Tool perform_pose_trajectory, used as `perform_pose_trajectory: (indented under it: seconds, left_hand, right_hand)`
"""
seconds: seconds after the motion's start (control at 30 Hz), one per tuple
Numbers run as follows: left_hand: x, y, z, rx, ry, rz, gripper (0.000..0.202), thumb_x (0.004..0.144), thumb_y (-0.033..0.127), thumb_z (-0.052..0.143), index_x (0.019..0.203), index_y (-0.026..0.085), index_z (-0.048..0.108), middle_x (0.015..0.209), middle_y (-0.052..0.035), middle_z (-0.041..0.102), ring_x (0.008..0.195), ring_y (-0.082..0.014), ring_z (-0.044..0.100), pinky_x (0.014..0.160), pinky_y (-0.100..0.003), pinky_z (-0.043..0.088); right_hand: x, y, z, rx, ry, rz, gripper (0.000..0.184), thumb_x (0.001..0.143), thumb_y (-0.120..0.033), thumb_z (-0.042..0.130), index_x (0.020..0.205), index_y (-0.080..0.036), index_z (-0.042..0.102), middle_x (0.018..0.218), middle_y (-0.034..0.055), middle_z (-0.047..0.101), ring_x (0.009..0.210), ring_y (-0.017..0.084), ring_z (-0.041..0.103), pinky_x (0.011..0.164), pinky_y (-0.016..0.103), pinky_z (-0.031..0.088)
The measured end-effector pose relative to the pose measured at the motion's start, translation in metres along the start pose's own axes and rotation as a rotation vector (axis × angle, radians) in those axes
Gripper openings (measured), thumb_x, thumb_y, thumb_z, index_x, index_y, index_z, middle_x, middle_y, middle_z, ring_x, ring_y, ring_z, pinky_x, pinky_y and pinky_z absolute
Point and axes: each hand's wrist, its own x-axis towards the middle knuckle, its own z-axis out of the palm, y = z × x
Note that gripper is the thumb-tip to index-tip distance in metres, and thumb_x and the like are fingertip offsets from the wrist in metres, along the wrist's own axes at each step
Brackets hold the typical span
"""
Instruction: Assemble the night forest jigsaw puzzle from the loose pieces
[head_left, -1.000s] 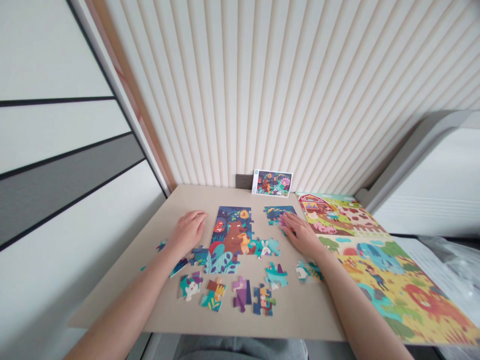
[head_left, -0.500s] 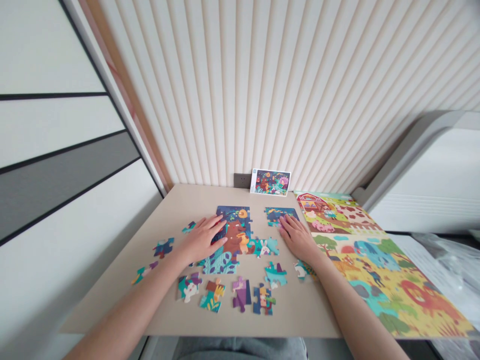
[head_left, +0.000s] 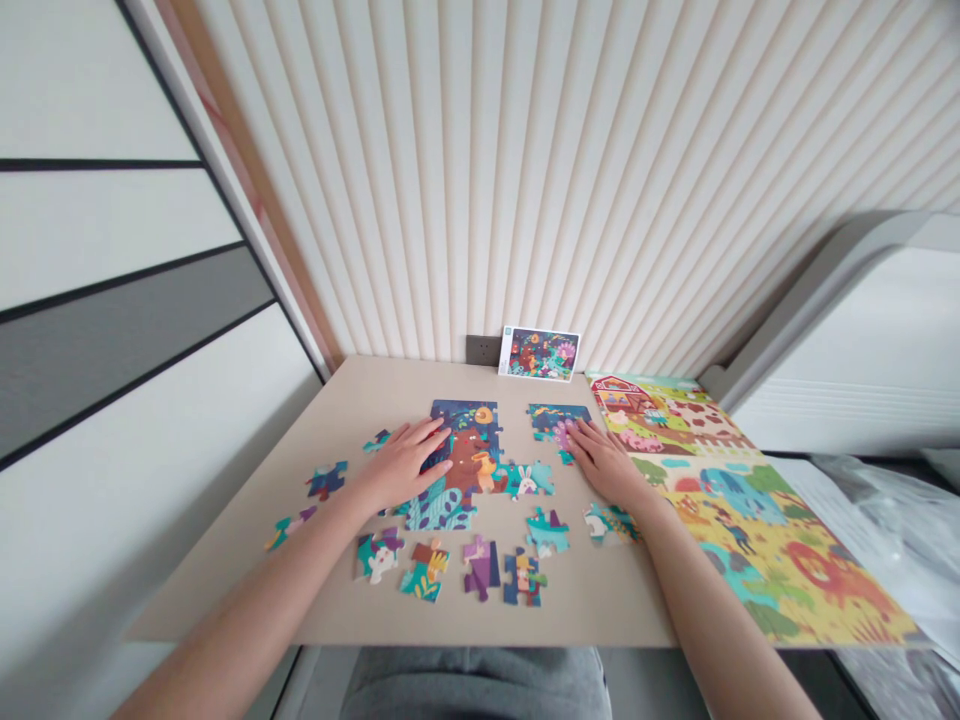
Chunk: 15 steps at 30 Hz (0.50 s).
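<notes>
My left hand (head_left: 409,463) lies flat with fingers stretched over the left edge of a joined jigsaw section (head_left: 471,450) showing a brown bear. My right hand (head_left: 606,460) rests open, its fingertips on the lower right of a smaller joined section (head_left: 551,418) in dark blue. Loose puzzle pieces lie around: a purple one (head_left: 478,568), one with yellow leaves (head_left: 426,570), a teal one (head_left: 547,531), and one with a white animal (head_left: 379,554). Another piece (head_left: 609,522) sits by my right wrist, partly hidden by the forearm.
A picture card (head_left: 540,354) of the puzzle leans against the ribbed wall, beside a dark wall socket (head_left: 483,349). Finished animal puzzles (head_left: 780,540) cover the right side of the table (head_left: 390,620). Clear plastic (head_left: 885,510) lies farther right.
My right hand has shifted slightly rightward, uncovering more of the small section's lower part. The left hand stays almost in place. The whole view has tilted slightly.
</notes>
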Motion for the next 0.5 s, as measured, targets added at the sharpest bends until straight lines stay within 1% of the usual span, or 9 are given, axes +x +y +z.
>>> perform_pose_trajectory:
  seconds: [0.07, 0.13, 0.23, 0.3, 0.37, 0.43, 0.5]
  left_hand:
    - [0.0, 0.0, 0.001, -0.004, 0.003, 0.006, 0.061, 0.104, 0.059, 0.038, 0.151, 0.023, 0.052, 0.163, -0.0096, 0.042, 0.15, -0.0287, 0.039, 0.125, -0.049, 0.03]
    - [0.0, -0.001, 0.0, -0.007, 0.01, 0.006, 0.058, 0.106, 0.055, 0.035, 0.15, 0.022, 0.054, 0.16, -0.0093, 0.045, 0.148, -0.0276, 0.042, 0.125, -0.049, 0.03]
    - [-0.001, -0.004, -0.008, 0.001, 0.053, -0.009, 0.052, 0.108, 0.046, 0.03, 0.146, 0.021, 0.057, 0.155, -0.0091, 0.052, 0.144, -0.0258, 0.047, 0.125, -0.049, 0.031]
    - [-0.004, -0.004, -0.021, 0.023, 0.101, -0.004, 0.05, 0.108, 0.042, 0.03, 0.142, 0.02, 0.061, 0.151, -0.0097, 0.056, 0.143, -0.0263, 0.048, 0.124, -0.049, 0.032]
    - [-0.012, 0.001, -0.039, 0.056, 0.147, 0.012, 0.047, 0.108, 0.04, 0.033, 0.137, 0.02, 0.064, 0.147, -0.0103, 0.059, 0.14, -0.0278, 0.05, 0.123, -0.049, 0.035]
    - [-0.028, 0.013, -0.057, 0.083, 0.186, 0.021, 0.043, 0.107, 0.038, 0.037, 0.132, 0.021, 0.068, 0.141, -0.01, 0.062, 0.135, -0.0284, 0.054, 0.119, -0.049, 0.04]
    - [-0.05, 0.032, -0.07, 0.084, 0.198, 0.035, 0.037, 0.105, 0.036, 0.043, 0.128, 0.023, 0.069, 0.137, -0.0087, 0.064, 0.13, -0.028, 0.057, 0.116, -0.049, 0.044]
  right_hand:
    - [-0.002, -0.004, 0.0, -0.021, -0.009, 0.0, 0.054, 0.108, -0.047, 0.031, 0.159, -0.03, 0.041, 0.165, 0.0061, 0.04, 0.155, 0.03, 0.029, 0.124, 0.061, 0.025]
    - [-0.002, -0.008, -0.001, -0.013, 0.006, 0.005, 0.053, 0.109, -0.045, 0.03, 0.158, -0.029, 0.042, 0.164, 0.0066, 0.041, 0.155, 0.029, 0.031, 0.124, 0.062, 0.024]
    - [-0.001, -0.014, -0.013, 0.027, 0.09, 0.016, 0.05, 0.108, -0.043, 0.031, 0.15, -0.026, 0.054, 0.161, 0.008, 0.045, 0.153, 0.029, 0.035, 0.123, 0.062, 0.026]
    - [-0.005, -0.019, -0.03, 0.06, 0.161, 0.012, 0.048, 0.108, -0.041, 0.033, 0.142, -0.023, 0.063, 0.156, 0.0099, 0.052, 0.15, 0.029, 0.041, 0.123, 0.057, 0.031]
    - [-0.015, -0.025, -0.051, 0.085, 0.187, -0.022, 0.047, 0.107, -0.04, 0.036, 0.135, -0.021, 0.069, 0.149, 0.0108, 0.06, 0.144, 0.03, 0.049, 0.121, 0.051, 0.038]
    - [-0.035, -0.033, -0.07, 0.082, 0.157, -0.061, 0.045, 0.106, -0.04, 0.039, 0.136, -0.022, 0.069, 0.143, 0.0088, 0.065, 0.137, 0.03, 0.057, 0.118, 0.048, 0.044]
    - [-0.065, -0.04, -0.078, 0.045, 0.091, -0.107, 0.043, 0.106, -0.04, 0.041, 0.136, -0.026, 0.069, 0.141, 0.0062, 0.067, 0.135, 0.03, 0.059, 0.116, 0.049, 0.046]
